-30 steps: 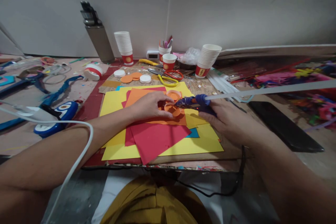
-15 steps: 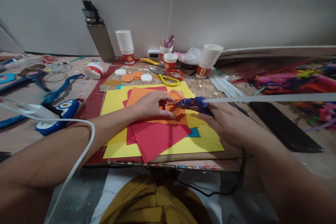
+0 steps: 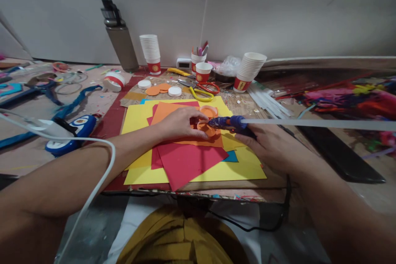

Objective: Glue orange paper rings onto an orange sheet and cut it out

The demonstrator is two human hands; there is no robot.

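Note:
My right hand [image 3: 262,144] is closed round a blue hot glue gun [image 3: 227,122]. A long white glue stick [image 3: 309,123] runs out of its back end to the right. The gun's nozzle points left, at an orange round piece [image 3: 208,129] low over the paper. Thumb and fingers of my left hand [image 3: 182,123] grip that piece by its left edge. Just behind it lies an orange round piece with a raised rim [image 3: 208,111]. Under both hands are stacked sheets: orange paper [image 3: 167,111], red paper [image 3: 192,163] and yellow paper [image 3: 139,173].
Behind the sheets are white lids [image 3: 175,91], orange discs [image 3: 153,90], scissors [image 3: 201,94] and paper cups [image 3: 203,73]. A bottle [image 3: 122,47] stands back left. A white cable [image 3: 105,165] crosses my left forearm. On the right lies a black slab [image 3: 343,154].
The whole view has shifted slightly, with the scene a little further right. My hands, the glue gun and the orange piece keep nearly the same places relative to each other.

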